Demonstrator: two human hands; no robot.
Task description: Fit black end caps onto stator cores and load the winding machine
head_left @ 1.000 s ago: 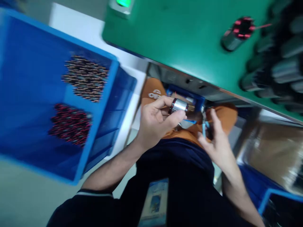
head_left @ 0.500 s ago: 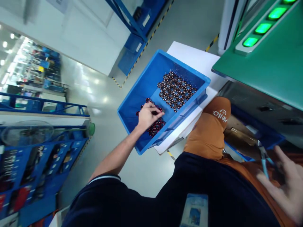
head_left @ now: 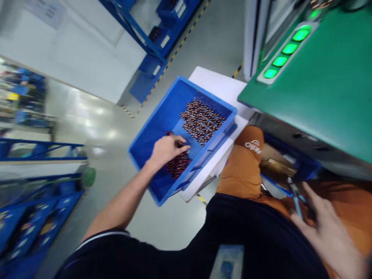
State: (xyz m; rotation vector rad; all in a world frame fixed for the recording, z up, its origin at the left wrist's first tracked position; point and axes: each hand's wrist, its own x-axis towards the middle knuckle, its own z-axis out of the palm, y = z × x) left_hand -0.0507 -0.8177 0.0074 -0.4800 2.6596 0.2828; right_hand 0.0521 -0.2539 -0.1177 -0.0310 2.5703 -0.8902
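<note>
My left hand (head_left: 167,149) reaches into a blue plastic crate (head_left: 151,130) and rests, fingers curled, on a cluster of red-wound motor parts (head_left: 178,164). What the fingers grip is hidden. A second cluster of copper-wound parts (head_left: 202,121) lies further in the same crate. My right hand (head_left: 327,228) sits over my orange-clad lap at the lower right, holding small blue-handled pliers (head_left: 296,201) with the other fingers stretched out.
A green workbench (head_left: 319,77) with a row of lit green buttons (head_left: 283,48) is at the upper right. The crate stands on a white stand (head_left: 221,83). Blue shelving (head_left: 31,217) lines the left, and grey floor lies between.
A second ago my left hand held a silver motor part in front of me; it has since reached into the crate. The view swung left, and the hand shifted slightly among the red parts.
</note>
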